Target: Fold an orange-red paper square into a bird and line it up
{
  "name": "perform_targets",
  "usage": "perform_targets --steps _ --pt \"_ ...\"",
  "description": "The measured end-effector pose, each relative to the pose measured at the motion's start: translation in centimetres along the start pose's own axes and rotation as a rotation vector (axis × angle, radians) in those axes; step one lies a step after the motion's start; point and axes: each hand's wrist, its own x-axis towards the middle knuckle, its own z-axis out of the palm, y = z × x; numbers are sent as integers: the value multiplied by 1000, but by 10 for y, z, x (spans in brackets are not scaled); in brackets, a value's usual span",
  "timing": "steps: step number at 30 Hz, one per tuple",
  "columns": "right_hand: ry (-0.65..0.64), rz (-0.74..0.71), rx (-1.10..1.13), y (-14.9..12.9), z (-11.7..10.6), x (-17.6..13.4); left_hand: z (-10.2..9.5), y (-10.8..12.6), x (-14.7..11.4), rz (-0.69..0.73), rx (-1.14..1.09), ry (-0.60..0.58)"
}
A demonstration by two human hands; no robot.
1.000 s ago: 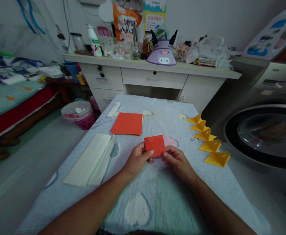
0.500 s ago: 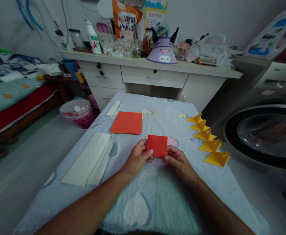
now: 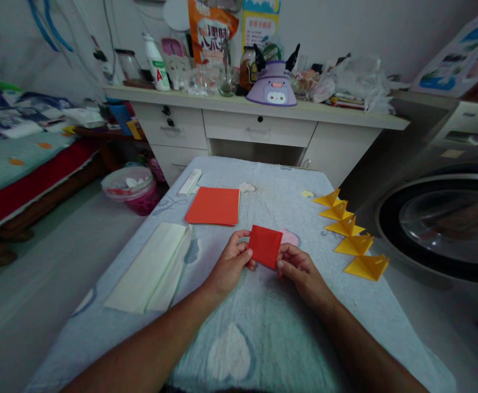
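Note:
A small red folded paper square is held just above the cloth, tilted a little clockwise. My left hand pinches its left edge between thumb and fingers. At its lower right corner, my right hand grips it the same way. Beyond my left hand lies a stack of orange-red paper sheets. Several yellow folded paper pieces with raised points stand in a row to the right. What lies behind the red square is hidden.
A blue patterned cloth covers the table. On its left are a folded pale cloth or paper and a narrow white box. Behind stands a cluttered white desk; a washing machine is at the right and a pink bin at the left.
The red paper square has turned slightly clockwise between my hands, its right side dipping lower. Both hands keep their hold in nearly the same place.

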Motion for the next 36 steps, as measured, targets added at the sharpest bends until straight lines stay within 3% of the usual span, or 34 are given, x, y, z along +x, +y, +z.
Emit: perform_targets --steps 4,10,28,33,36 --pt "-10 9 1 0 2 0 1 2 -1 -19 -44 21" --pt "-84 -3 -9 2 3 1 1 5 -2 -15 -33 -47" --pt "-37 -11 60 14 -2 5 1 7 -3 -35 -45 -9" --pt "-19 -12 66 15 -1 5 2 8 -4 14 -19 1" --pt "15 -33 86 16 -1 5 4 8 -2 83 -37 -54"
